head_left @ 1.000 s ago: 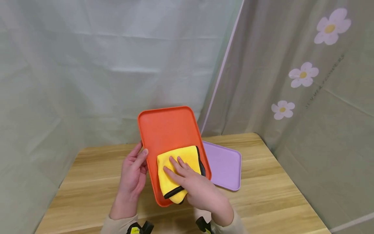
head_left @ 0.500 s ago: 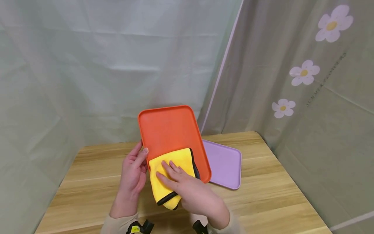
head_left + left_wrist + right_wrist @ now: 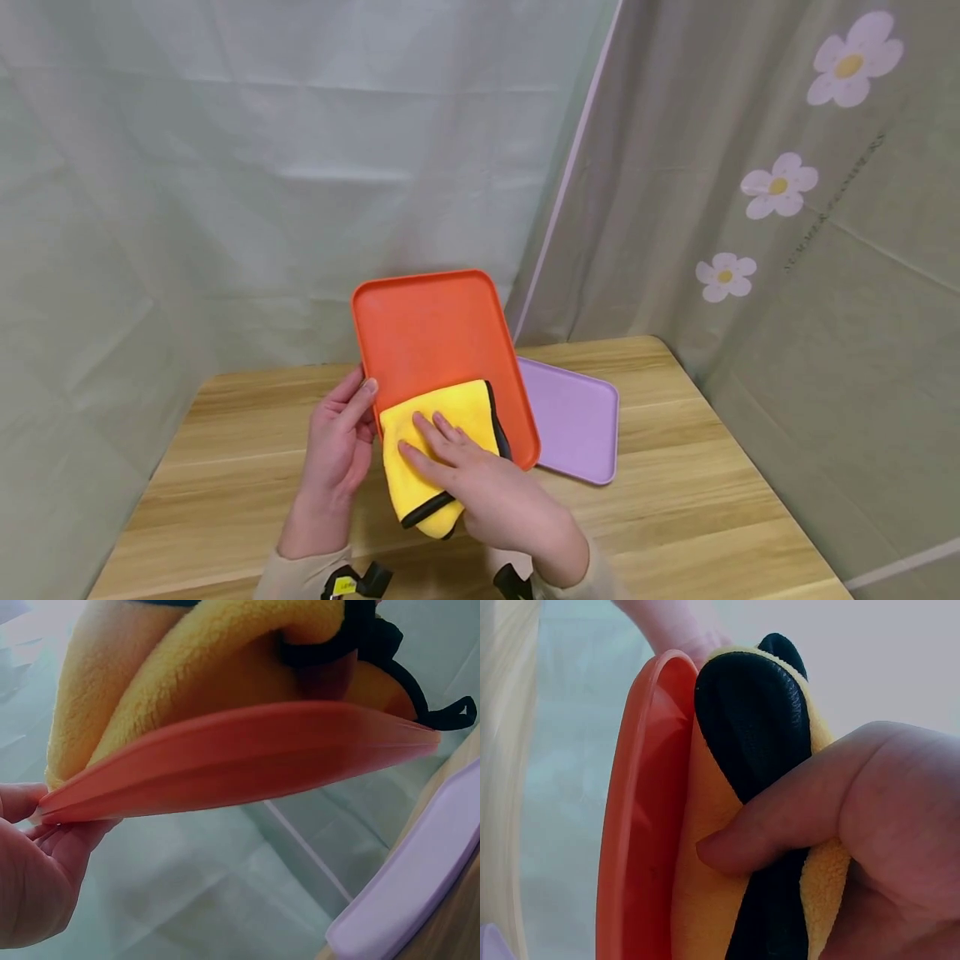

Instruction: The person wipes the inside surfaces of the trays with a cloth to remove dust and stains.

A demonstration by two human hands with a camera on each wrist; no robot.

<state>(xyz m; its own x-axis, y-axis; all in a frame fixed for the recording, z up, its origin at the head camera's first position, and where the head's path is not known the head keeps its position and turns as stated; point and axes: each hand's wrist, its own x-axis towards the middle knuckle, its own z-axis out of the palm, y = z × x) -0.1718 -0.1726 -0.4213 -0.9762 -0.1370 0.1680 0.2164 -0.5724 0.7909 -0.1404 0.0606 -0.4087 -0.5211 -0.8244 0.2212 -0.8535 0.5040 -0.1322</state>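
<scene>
My left hand [image 3: 339, 446] grips the left edge of an orange tray [image 3: 429, 333], thumb on the front face and fingers behind. The tray is raised and tilted up towards me. Against its lower part lies a folded yellow cloth [image 3: 459, 403] with black trim, overhanging the bottom left corner. My right hand [image 3: 491, 487] spreads its fingers over the cloth. In the right wrist view its thumb [image 3: 742, 844] lies across the black trim, holding the cloth between thumb and palm. The left wrist view has the tray [image 3: 247, 761] edge-on, with the cloth [image 3: 161, 682] bunched above it.
A lilac tray [image 3: 576, 425] lies flat on the wooden table [image 3: 675, 508], behind and right of the orange tray. Pale curtains [image 3: 300, 183] enclose the back and sides, with flower prints [image 3: 778, 186] on the right one.
Over the first half second my right hand slides the cloth left and down across the orange tray. Since then it has hardly moved. The left hand and tray stay nearly still.
</scene>
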